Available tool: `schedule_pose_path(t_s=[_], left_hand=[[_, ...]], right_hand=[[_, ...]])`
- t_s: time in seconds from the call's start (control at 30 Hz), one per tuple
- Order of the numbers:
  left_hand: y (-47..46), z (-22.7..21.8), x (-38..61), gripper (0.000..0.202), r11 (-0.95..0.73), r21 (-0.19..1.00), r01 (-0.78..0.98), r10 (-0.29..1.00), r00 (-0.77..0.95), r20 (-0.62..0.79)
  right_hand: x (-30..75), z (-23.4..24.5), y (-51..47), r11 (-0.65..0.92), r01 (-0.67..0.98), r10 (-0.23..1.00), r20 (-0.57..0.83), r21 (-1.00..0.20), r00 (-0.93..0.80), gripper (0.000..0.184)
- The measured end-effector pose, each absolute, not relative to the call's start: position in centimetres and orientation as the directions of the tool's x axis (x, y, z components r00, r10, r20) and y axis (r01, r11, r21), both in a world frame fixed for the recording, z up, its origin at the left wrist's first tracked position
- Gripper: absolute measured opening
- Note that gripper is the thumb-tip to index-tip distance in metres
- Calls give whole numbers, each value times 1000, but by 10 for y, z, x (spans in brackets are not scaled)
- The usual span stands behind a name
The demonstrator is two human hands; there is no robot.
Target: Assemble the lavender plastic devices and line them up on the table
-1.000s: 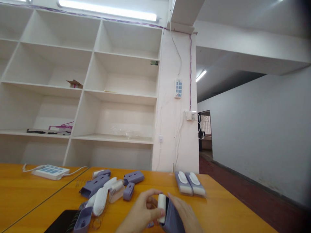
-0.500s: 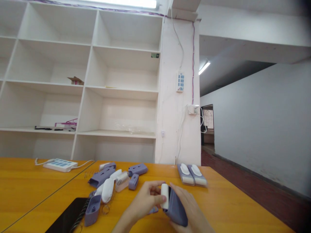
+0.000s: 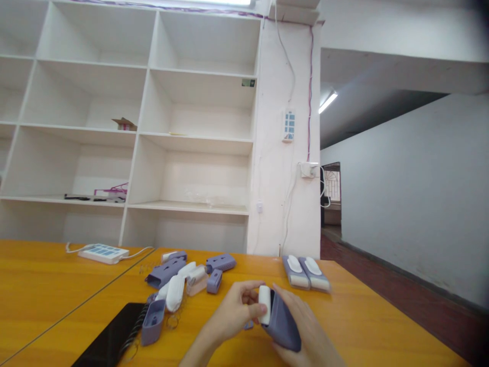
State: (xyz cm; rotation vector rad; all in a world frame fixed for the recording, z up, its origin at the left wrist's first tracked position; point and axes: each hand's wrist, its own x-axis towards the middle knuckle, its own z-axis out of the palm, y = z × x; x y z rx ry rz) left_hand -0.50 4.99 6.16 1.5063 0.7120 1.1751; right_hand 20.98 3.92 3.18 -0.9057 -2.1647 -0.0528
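Observation:
In the head view, my right hand (image 3: 311, 326) is wrapped round a purple plastic housing (image 3: 282, 322), its dark open end facing left. Between the thumb and fingers of my left hand (image 3: 233, 316) is a white rounded roller-like piece (image 3: 264, 300), held upright against that open end. Whether the two parts are joined there I cannot tell. A small purple part (image 3: 248, 324) lies on the table, partly hidden behind my left hand. To the left are a purple shell (image 3: 153, 323), a white oval part (image 3: 175, 293) and a clear piece (image 3: 197, 283).
Two purple-and-white assembled units (image 3: 296, 275) lie side by side at the back right of the orange table (image 3: 367, 316). A dark flat panel (image 3: 112, 336) and a black coil (image 3: 133, 334) are at the front left. Farther back sits a power strip (image 3: 103, 253), before white shelving (image 3: 191, 206).
The view has shifted slightly, so the table and shelves appear a little higher and farther right. Both hands keep their holds on the white piece and the purple housing.

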Motion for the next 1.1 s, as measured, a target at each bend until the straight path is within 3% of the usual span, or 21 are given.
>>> schedule_pose_path(t_s=[0.3,0.47,0.63,0.93,1.1], left_hand=[[49,63,-7,60,-259,959,-115,891,354,283],[41,65,-4,54,-307,951,38,901,334,277],[38,60,5,39,-429,893,139,893,214,396],[40,46,25,16,-478,857,192,877,146,457],[37,40,32,21,-470,873,127,881,132,455]], right_hand=[[207,37,33,747,620,589,670,-238,-452,86],[209,32,38,770,613,545,683,-177,-486,84],[211,24,46,773,625,495,717,-106,-490,89],[216,19,51,711,699,532,712,-81,-459,85],[217,16,49,654,754,563,708,-65,-427,84]])
